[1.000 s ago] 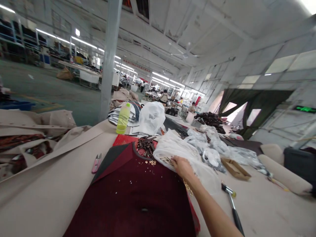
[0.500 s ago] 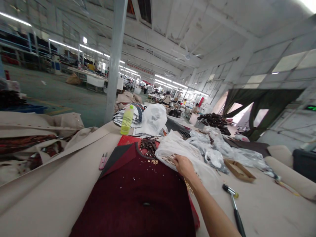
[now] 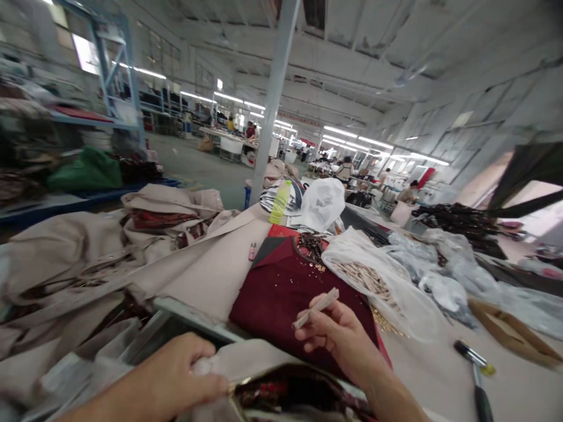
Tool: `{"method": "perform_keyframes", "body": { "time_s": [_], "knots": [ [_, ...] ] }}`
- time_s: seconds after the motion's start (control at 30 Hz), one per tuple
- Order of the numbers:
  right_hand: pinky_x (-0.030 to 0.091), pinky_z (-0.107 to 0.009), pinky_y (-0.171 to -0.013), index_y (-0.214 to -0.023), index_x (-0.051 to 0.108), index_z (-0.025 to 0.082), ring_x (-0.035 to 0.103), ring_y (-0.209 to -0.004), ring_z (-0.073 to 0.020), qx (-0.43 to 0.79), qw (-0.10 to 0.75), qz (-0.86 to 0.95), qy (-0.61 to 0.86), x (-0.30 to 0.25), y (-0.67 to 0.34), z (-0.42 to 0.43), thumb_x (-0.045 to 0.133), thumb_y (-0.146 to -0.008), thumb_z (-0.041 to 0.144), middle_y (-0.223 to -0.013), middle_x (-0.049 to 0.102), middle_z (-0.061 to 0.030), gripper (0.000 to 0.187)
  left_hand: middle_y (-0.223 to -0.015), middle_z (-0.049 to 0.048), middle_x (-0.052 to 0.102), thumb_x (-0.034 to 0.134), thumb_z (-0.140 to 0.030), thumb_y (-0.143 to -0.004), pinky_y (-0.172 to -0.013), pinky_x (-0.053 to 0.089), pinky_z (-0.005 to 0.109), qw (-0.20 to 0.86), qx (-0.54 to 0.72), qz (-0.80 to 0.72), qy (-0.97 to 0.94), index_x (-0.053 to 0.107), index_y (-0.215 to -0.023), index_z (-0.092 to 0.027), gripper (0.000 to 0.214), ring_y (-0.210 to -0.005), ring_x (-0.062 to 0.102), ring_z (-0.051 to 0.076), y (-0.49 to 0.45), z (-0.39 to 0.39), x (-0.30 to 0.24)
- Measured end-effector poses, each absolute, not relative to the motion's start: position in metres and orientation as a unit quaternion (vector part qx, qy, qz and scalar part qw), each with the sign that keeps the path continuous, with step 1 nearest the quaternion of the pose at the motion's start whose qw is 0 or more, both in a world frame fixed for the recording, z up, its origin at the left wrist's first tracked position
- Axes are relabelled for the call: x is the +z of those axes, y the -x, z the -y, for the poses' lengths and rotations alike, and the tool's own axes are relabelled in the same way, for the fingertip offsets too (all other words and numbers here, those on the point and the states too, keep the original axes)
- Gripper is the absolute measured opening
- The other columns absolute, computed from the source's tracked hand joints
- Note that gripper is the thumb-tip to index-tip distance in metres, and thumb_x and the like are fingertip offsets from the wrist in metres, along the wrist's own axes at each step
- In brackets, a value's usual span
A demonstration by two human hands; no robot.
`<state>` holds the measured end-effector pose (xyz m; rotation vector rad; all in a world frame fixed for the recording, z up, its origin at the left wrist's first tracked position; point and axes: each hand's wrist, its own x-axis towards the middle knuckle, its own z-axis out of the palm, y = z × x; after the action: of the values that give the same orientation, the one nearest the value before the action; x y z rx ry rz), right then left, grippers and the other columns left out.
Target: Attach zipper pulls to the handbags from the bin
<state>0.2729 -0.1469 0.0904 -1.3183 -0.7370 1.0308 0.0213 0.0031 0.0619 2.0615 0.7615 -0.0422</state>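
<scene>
My right hand (image 3: 349,340) pinches a short, pale beige strip (image 3: 317,308) between thumb and fingers, above a dark red cloth (image 3: 281,293). At the bottom, my left hand (image 3: 180,369) grips the edge of a beige bag (image 3: 253,354). The bag's mouth lies open toward me, with a gold-coloured zip end beside my left fingers and a dark, patterned lining (image 3: 290,390) inside. A white plastic bag (image 3: 400,275) full of similar pale strips (image 3: 365,275) lies beyond my right hand. Small gold-coloured rings (image 3: 317,268) rest on the red cloth.
A hammer (image 3: 477,375) and a brown cardboard tray (image 3: 514,334) lie at the right. Pink snips (image 3: 252,251) and a yellow-green bottle (image 3: 280,202) are farther back. Beige bags (image 3: 70,246) are heaped at the left. People work in the background.
My right hand has come away from the white plastic bag with a pale strip in it. My view has swung left, and my left hand now shows, holding a beige bag.
</scene>
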Motion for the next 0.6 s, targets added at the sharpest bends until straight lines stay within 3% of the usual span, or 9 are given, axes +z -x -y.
{"method": "perform_keyframes", "body": {
  "time_s": [0.1,0.2,0.43,0.6],
  "knots": [
    [0.051,-0.02,-0.055,-0.088,0.06,0.017,0.066,-0.06,-0.0122,0.464,0.603,0.361,0.539,0.084,-0.24,0.141,0.085,-0.076,0.047,-0.071,0.071,-0.002,0.041,-0.065,-0.0012,0.043,0.054,-0.048,-0.071,-0.054,0.021,0.026,0.531,-0.06,-0.273,-0.8,0.056,-0.072,-0.015,0.032,-0.062,0.037,0.014,-0.021,-0.004,0.079],
    [0.044,-0.017,-0.048,-0.089,0.063,0.016,0.058,-0.052,-0.0097,0.454,0.576,0.392,0.554,0.082,-0.215,0.138,0.085,-0.076,0.05,-0.063,0.068,0.0001,0.043,-0.065,-0.0015,0.039,0.05,-0.046,-0.073,-0.054,0.02,0.028,0.567,-0.06,-0.235,-0.787,0.052,-0.072,-0.017,0.03,-0.061,0.032,0.013,-0.019,-0.005,0.088],
    [0.043,-0.02,-0.047,-0.079,0.063,0.016,0.058,-0.053,-0.0128,0.435,0.509,0.395,0.63,0.085,-0.189,0.137,0.084,-0.07,0.053,-0.061,0.064,-0.0015,0.043,-0.062,-0.0026,0.034,0.047,-0.054,-0.083,-0.052,0.018,0.027,0.573,-0.043,-0.222,-0.788,0.046,-0.068,-0.017,0.039,-0.057,0.028,0.012,-0.011,-0.006,0.081],
    [0.042,-0.021,-0.047,-0.077,0.062,0.018,0.06,-0.054,-0.0152,0.44,0.483,0.384,0.653,0.082,-0.187,0.137,0.084,-0.068,0.051,-0.06,0.065,-0.0021,0.041,-0.062,-0.0032,0.037,0.058,-0.049,-0.077,-0.049,0.017,0.026,0.562,-0.029,-0.258,-0.785,0.053,-0.068,-0.016,0.035,-0.058,0.03,0.011,-0.015,-0.003,0.077]
  ]
}}
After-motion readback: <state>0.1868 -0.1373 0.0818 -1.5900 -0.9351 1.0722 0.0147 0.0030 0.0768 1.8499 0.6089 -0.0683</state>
